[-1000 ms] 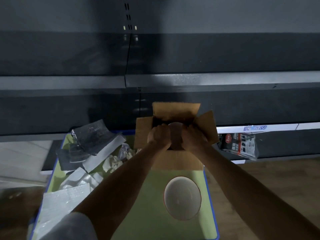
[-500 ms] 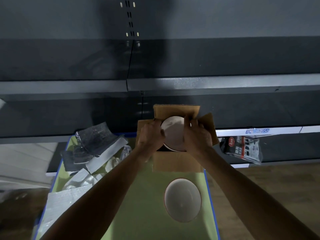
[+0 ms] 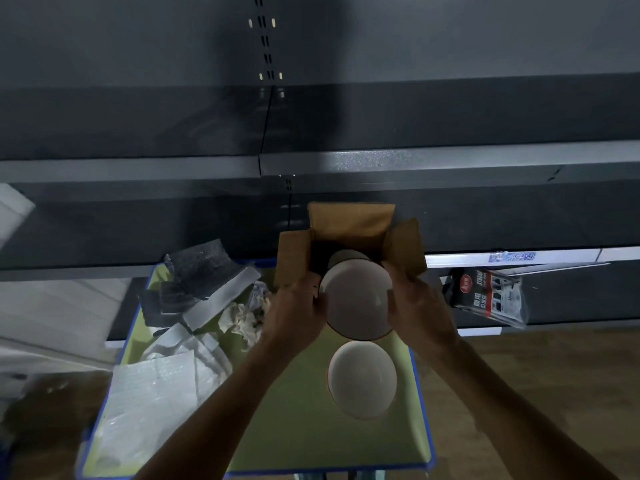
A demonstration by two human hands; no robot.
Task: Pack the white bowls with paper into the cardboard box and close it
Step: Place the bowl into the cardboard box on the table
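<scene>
White bowl (image 3: 356,301) in left hand (image 3: 298,315) and right hand (image 3: 417,308), at cardboard box (image 3: 349,220)

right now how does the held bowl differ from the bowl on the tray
The held bowl is gripped at its sides by the left hand and right hand; the tray bowl is untouched. The held bowl is at the box; the tray bowl rests on the tray. Both are white and round.

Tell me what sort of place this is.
Probably a shop aisle or stockroom, dimly lit. Dark metal shelving with a slotted upright runs across the back. A price-label strip fronts one lower shelf, and a packaged product shows just below it.
</scene>
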